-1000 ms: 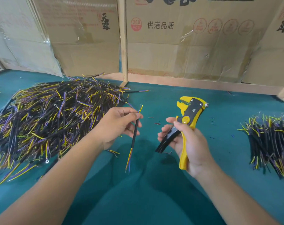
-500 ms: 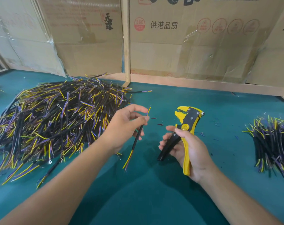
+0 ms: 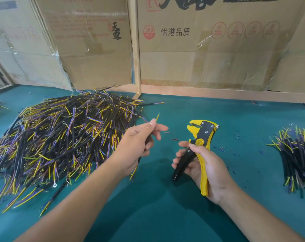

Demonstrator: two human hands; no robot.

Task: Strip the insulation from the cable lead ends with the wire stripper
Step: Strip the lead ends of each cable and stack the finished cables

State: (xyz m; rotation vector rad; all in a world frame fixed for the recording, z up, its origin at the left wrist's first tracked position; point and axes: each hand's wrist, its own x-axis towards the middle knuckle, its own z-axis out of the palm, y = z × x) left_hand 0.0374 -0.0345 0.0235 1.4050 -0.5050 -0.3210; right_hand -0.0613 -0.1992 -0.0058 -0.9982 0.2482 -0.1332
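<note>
We hold one short black-sheathed cable with yellow and purple leads (image 3: 149, 138) in our left hand (image 3: 136, 145), thumb and forefinger pinching it near the top while the other fingers fan loosely outward; its long axis runs steeply from the lower end below our palm up to a yellow lead tip poking above the fingertips. Our right hand (image 3: 204, 167) is curled round the handles of the yellow-and-black automatic wire stripper (image 3: 199, 149), the handles spread and the tool's mouth gaping, pointing up and leftward. The lead tip lies up and to the left of that mouth, near but clearly apart, with bare green bench mat (image 3: 165, 206) between them. So the coming move, as we judge it, turns on bringing the tip across rightward and lining it with the opening. The large heap of uncut cables (image 3: 61, 140) lies left; a smaller bundle of cables (image 3: 296, 154) sits right, and small insulation offcuts (image 3: 174, 139) dot the mat.
</note>
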